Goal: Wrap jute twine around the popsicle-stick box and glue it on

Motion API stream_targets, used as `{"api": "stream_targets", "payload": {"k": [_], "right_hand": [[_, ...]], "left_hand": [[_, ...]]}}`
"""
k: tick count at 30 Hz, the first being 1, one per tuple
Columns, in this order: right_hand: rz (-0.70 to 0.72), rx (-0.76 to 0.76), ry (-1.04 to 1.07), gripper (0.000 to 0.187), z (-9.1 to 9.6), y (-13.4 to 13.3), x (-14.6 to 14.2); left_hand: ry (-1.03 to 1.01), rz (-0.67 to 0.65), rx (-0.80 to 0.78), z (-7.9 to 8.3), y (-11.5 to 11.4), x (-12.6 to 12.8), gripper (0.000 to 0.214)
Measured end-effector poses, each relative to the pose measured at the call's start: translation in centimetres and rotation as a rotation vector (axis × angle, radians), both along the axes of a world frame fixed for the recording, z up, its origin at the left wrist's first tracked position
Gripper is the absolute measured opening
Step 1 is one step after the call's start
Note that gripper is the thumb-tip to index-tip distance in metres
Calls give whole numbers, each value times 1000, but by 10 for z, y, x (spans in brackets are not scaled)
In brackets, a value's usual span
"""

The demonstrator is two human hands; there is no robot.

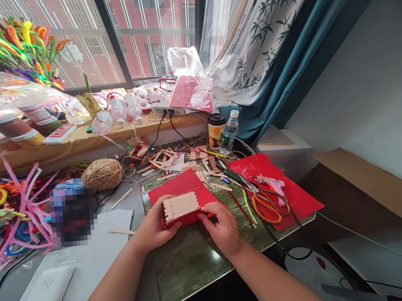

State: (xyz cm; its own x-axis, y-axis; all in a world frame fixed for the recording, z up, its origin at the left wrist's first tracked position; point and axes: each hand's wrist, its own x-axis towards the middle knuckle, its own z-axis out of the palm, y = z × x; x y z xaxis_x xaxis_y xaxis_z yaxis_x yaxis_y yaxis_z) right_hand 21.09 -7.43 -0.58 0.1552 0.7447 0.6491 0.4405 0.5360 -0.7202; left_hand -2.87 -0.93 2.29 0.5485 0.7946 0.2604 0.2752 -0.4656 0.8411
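A small box [181, 206] with a lid-like top of pale craft sticks and red paper sides is held above the table's near part. My left hand [156, 222] wraps round its left end, thumb along the front side. At the right front corner, the fingers and thumb of my right hand [221, 223] pinch the box's edge. Behind and below it lies a sheet of red paper [189, 181]. To the right, on a second red sheet [306, 202], rest orange-handled scissors [266, 210] and a pink glue gun [272, 183].
Loose craft sticks [199, 169] scatter behind the box. A twine ball [102, 173] and pipe cleaners [24, 206] lie left. A coffee cup [216, 130] and a water bottle [230, 132] stand at the back. A white power bank [45, 292] lies front left. Cords cross the right table edge.
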Motion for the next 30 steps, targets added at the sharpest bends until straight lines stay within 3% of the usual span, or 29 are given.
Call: {"api": "stream_targets", "payload": {"k": [9, 14, 24, 27, 30], "right_hand": [[-2, -46, 30, 12, -2, 0, 1], [30, -42, 35, 22, 0, 1, 1], [45, -80, 18, 13, -2, 1, 3], [39, -120, 0, 28, -7, 3, 2], [16, -94, -107, 64, -11, 3, 0]], "left_hand": [[-16, -12, -23, 1, 0, 2, 60], [-35, 18, 59, -3, 5, -1, 60], [-15, 56, 137, -2, 7, -6, 58], [50, 83, 319, -2, 7, -7, 54], [133, 59, 512, 1, 5, -7, 50]]}}
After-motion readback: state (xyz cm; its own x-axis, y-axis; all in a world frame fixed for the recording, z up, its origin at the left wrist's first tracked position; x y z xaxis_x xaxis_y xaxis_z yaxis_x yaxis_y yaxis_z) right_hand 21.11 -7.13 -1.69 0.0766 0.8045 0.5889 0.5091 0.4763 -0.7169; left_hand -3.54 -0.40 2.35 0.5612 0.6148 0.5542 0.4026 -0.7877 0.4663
